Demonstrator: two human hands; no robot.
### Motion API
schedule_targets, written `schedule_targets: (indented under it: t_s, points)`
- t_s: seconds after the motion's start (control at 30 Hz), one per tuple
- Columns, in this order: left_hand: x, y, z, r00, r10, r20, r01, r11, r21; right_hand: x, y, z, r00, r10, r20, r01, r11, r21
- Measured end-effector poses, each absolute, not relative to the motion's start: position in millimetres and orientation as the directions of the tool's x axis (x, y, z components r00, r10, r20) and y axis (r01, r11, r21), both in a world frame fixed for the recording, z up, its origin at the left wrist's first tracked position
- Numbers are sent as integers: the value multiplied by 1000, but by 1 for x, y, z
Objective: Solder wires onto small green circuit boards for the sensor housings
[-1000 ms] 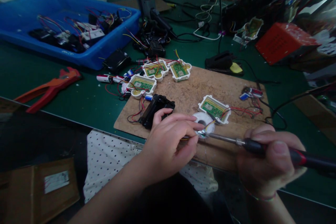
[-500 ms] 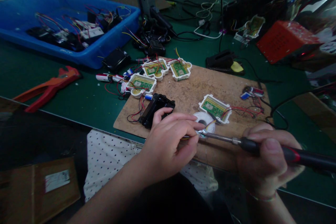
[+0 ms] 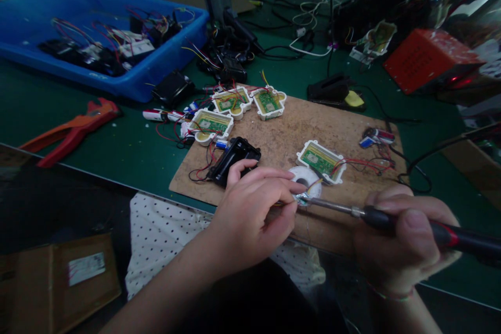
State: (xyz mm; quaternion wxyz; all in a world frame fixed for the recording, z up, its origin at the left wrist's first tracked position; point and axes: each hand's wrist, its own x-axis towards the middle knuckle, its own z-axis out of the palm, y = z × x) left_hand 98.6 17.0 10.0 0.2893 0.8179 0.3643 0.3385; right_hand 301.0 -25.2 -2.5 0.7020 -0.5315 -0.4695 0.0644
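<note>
My right hand (image 3: 403, 242) is closed round the black and red handle of a soldering iron (image 3: 395, 219). Its metal tip reaches left to a shiny blob just in front of a white solder spool (image 3: 303, 177). My left hand (image 3: 250, 209) pinches a thin wire at that same spot, thumb and forefinger pressed together. Right behind the spool lies a white case with a green circuit board (image 3: 320, 159) and red wires, on a brown cork board (image 3: 297, 135). A black part (image 3: 234, 159) lies just beyond my left fingers.
Three more white cases with green boards (image 3: 230, 107) lie at the cork board's far left. A blue bin (image 3: 97, 36) with wired parts stands far left. Red cutters (image 3: 72, 130) lie on the green mat. A red box (image 3: 426, 60) stands at the far right, a cardboard box (image 3: 58, 282) below left.
Both hands hold their places at the solder spot; the iron has only shifted slightly. The view has barely drifted.
</note>
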Motion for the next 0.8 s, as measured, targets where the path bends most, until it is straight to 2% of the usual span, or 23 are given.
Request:
schedule_targets:
  t_s: [0.13, 0.5, 0.63, 0.7, 0.8]
  points:
    - [99, 17, 11, 511, 791, 336, 397, -564, 724, 303, -24, -2, 578, 533, 618, 403, 473, -784]
    - [100, 17, 13, 504, 800, 327, 384, -547, 744, 307, -22, -8, 720, 447, 530, 286, 505, -815]
    - [101, 14, 9, 486, 797, 358, 377, -561, 737, 325, -27, 8, 724, 564, 399, 237, 339, -910]
    - [101, 14, 4, 483, 785, 389, 382, -588, 712, 345, -21, 21, 696, 609, 380, 303, 231, -925]
    - [99, 17, -3, 533, 742, 406, 401, -644, 651, 383, 10, 41, 648, 633, 424, 431, 155, -889]
